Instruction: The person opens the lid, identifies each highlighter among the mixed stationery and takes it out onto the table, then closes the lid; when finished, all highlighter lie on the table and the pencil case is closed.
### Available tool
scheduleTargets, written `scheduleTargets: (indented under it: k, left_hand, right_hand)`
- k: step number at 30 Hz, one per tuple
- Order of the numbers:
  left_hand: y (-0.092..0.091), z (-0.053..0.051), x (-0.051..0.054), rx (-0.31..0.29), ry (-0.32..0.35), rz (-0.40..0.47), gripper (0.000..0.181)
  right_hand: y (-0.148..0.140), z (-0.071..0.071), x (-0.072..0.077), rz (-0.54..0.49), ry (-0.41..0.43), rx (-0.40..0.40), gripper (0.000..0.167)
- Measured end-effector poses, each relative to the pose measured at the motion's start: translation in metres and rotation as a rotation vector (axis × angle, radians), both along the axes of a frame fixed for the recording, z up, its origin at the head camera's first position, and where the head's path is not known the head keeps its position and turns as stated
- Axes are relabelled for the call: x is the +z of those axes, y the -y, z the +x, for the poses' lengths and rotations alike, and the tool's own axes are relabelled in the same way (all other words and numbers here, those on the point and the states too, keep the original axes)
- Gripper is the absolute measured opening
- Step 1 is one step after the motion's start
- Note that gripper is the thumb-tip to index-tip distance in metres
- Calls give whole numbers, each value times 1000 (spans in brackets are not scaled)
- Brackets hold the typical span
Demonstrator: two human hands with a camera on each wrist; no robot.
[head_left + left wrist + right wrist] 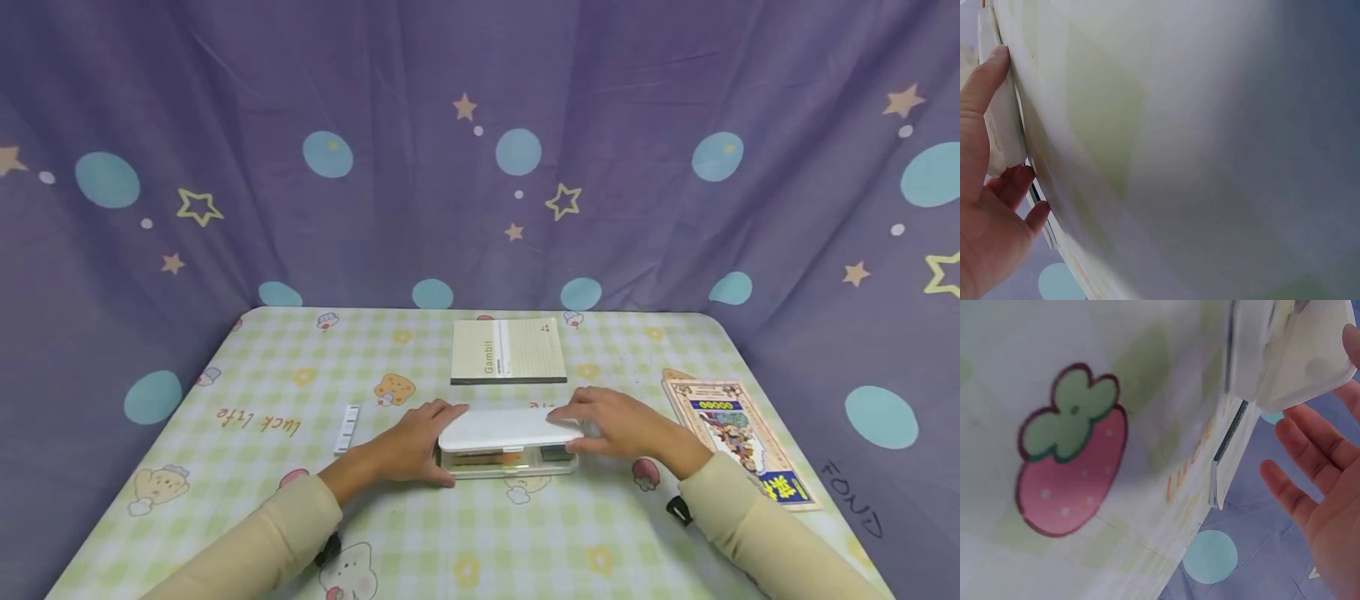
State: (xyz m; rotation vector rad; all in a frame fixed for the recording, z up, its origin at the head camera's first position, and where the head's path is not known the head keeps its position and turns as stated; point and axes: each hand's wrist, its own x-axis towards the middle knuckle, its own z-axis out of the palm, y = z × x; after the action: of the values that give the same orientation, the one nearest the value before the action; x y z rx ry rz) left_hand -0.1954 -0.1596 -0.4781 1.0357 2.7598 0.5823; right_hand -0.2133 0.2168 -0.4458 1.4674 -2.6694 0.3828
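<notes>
A pencil case [510,429] with a white lid and clear base lies on the table, its lid partly raised at the right; brown and dark green items show inside. My left hand [411,442] grips the case's left end, thumb at the front lower edge. At the right end, my right hand [618,423] holds the raised lid by its edge. In the left wrist view the left hand [988,181] lies along the case [1002,112]. The right wrist view shows the right hand [1329,481] at the lid [1310,362], with some fingers extended off it.
Behind the case lies a cream notebook [508,352]. To the left is a small white strip [347,429]. An illustrated book [742,442] lies at the right side of the checked tablecloth [420,550]. A purple curtain [420,242] hangs behind the table.
</notes>
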Motion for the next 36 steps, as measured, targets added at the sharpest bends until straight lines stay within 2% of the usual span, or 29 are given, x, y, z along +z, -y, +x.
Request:
scheduleTargets:
  k: [5,13,18,23,28,31,34,36]
  left_hand:
    - [1,1,1,12,-2,16,118]
    - [2,4,1,39,22,32,136]
    - [1,3,-4,52,16,61,144]
    - [2,4,-6,73,25,77,150]
    - [4,5,-5,96,-57,93,141]
    - [4,6,-3,86,-107,98,135]
    - [2,7,0,80,-132,83,134]
    - [1,7,2,89,-125,71,135]
  right_hand:
    - [-1,-6,4,-27,-7,15,36]
    - [-2,-14,13,-40,69,-3,29]
    - [-1,-22,16,-64,129,-40,28]
    - [1,-29,21,-77,201,-113,30]
    - [3,-37,21,-93,225,-186,30]
    - [4,-43,21,-101,236,-222,29]
    - [3,-48,20,-106,224,-226,30]
    - [3,-50,19,-112,215,-215,30]
